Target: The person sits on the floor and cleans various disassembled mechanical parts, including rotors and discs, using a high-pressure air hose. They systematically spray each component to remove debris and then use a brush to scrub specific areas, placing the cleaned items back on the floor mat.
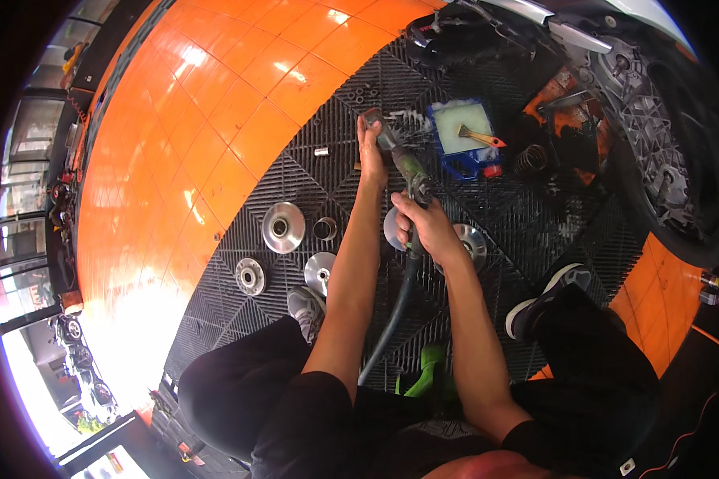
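Observation:
My right hand [426,224] grips a worn green and black spray gun [408,166], with a dark hose [398,311] running back from it toward my lap. My left hand [370,152] is raised at the gun's front end. Its fingers are around a small reddish-brown and grey part [374,116], whose exact kind I cannot tell. The metal nozzle [387,139] reaches close to those fingers; whether it touches the part is unclear. Below my right hand are metal pulley discs, one of them [471,246] partly covered by my wrist.
A cut-open blue jug [467,169] holds pale foamy liquid, with a paintbrush [479,136] across it. Nearby stands a coil spring [531,159]. Several metal discs [283,227] and a ring [325,229] lie left on black floor grating. A scooter with its transmission case [653,132] exposed stands right.

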Demonstrator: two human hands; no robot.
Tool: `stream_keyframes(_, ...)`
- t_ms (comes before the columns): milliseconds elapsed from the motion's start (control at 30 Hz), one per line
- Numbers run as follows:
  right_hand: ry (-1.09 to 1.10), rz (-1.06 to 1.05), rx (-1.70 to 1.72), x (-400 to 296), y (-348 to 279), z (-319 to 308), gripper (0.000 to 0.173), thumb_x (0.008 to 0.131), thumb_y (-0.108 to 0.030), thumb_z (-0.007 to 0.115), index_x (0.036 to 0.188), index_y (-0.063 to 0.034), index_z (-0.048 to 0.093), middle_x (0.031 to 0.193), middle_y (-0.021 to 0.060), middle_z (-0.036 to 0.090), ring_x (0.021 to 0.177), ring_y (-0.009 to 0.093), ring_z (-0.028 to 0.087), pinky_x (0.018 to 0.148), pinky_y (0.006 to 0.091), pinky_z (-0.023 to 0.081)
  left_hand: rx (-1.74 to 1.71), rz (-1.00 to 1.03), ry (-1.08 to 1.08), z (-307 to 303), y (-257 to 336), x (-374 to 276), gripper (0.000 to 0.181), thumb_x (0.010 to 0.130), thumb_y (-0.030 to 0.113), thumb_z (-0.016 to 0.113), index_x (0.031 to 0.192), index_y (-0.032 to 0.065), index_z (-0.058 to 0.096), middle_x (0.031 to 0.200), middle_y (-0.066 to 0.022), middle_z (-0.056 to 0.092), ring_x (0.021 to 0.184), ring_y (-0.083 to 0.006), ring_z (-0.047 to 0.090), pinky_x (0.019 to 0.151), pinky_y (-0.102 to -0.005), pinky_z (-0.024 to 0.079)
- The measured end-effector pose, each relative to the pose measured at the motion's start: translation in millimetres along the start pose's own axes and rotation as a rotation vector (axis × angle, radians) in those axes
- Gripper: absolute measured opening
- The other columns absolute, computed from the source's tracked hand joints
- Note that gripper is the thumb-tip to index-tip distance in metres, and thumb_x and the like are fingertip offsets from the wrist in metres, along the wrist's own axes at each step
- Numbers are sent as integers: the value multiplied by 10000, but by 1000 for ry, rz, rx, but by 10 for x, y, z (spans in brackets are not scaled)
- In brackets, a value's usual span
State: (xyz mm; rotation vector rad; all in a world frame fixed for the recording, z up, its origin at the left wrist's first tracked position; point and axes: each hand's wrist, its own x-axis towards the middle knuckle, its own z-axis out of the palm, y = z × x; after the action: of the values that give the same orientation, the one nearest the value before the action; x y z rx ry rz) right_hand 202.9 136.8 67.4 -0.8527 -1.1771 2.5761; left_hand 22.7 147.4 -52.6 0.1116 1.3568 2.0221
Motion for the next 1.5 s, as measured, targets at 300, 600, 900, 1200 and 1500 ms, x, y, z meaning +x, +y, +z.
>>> stream_keyframes(300,67,58,-73,12,62,-69,283,879,-339,628,824,-84,519,570,-13,469,454,108,467,422,270,376,-494,-153,-97,39,138,-187,320,813,473,580,1052,261,588,1023,14,547,1043,-233,505,925,-466,404)
stream_keyframes(600,26,128,-60,-27,21,-64,330,899,-413,595,793,-115,504,585,-22,448,468,111,488,444,275,411,-447,-322,-199,30,176,-302,496,805,567,527,1076,157,594,1062,-56,597,1041,-296,523,924,-510,392)
stream_keyframes(900,-5,66,-24,34,55,-41,354,886,-421,613,773,-111,485,584,-11,462,468,121,489,436,277,401,-318,-507,-131,-199,251,-353,537,779,585,516,1096,163,614,1057,-71,637,987,-268,579,852,-465,457)
stream_keyframes(1200,165,46,-55,98,146,-167,372,874,-439,620,759,-113,481,570,-13,448,461,122,481,432,283,391,-236,-394,-239,-300,338,-341,586,783,518,550,1219,126,551,1117,-61,584,1011,-284,560,832,-447,458)
stream_keyframes(1500,68,36,5,56,152,-214,349,904,-427,582,769,-118,493,589,-19,448,491,112,478,463,270,388,-126,-413,-342,-299,342,-316,664,705,499,604,1232,101,540,1078,-84,596,954,-262,566,816,-406,477)
